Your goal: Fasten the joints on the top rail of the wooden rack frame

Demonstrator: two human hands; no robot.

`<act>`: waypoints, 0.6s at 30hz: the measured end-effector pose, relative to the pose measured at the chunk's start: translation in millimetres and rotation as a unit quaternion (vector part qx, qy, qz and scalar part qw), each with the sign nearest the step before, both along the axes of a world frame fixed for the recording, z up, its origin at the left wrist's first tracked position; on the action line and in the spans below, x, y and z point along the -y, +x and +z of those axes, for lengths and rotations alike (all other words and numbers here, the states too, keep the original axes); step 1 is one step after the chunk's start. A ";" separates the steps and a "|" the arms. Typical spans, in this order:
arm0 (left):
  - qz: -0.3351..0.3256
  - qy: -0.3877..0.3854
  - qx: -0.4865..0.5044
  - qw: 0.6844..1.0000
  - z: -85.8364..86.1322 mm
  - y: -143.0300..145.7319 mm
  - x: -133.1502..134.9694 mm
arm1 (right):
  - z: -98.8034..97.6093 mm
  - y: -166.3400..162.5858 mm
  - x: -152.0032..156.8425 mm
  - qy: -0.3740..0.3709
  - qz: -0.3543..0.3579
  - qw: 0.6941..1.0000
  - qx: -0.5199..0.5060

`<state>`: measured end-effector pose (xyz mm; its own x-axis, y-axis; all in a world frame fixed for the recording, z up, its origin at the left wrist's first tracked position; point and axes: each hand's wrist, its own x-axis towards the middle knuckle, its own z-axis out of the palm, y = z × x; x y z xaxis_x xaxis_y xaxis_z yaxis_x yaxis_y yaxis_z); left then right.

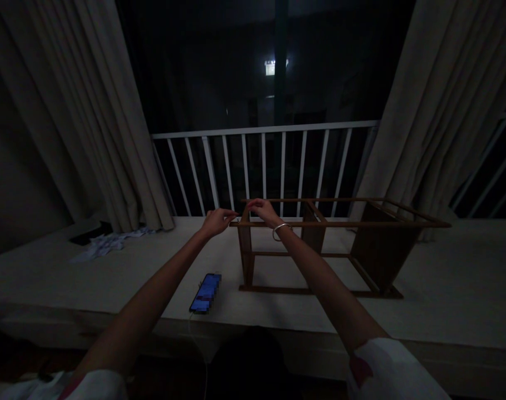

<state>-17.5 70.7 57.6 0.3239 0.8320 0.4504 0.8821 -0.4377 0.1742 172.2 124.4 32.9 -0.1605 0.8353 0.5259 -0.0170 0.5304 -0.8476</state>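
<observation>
A brown wooden shelf frame (340, 224) lies on its side on the pale ledge, its left end in front of me. At that end, my left hand (219, 220) reaches in from the left, thumb and fingers pinched together beside the upper corner. Whatever sits between those fingertips is too small and dark to name. My right hand (264, 211), with a silver bangle (276, 232) at the wrist, is just over the same corner. Its fingers are bent together in a pinch, and I cannot make out what they hold.
A phone (205, 293) with a lit screen and a white cable lies on the ledge (169, 278) near its front edge. Crumpled white paper or plastic (105, 243) lies at the left. Behind stand a white railing (263, 132), a dark window and beige curtains (98, 111).
</observation>
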 end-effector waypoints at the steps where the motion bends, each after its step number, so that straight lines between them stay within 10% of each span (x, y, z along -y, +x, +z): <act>1: 0.005 0.007 -0.004 1.000 -0.2 -0.1 0.9 | -0.2 0.0 -0.2 0.001 -0.001 1.000 0.001; 18: 0.028 0.083 -0.015 0.996 -2.3 1.0 6.9 | -2.4 -0.7 -3.6 0.010 -0.003 1.000 0.015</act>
<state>-16.5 63.8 55.3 0.2945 0.7640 0.5741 0.9099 -0.4079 0.0761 171.4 127.9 30.6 -0.1725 0.8251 0.5380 0.0119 0.5479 -0.8364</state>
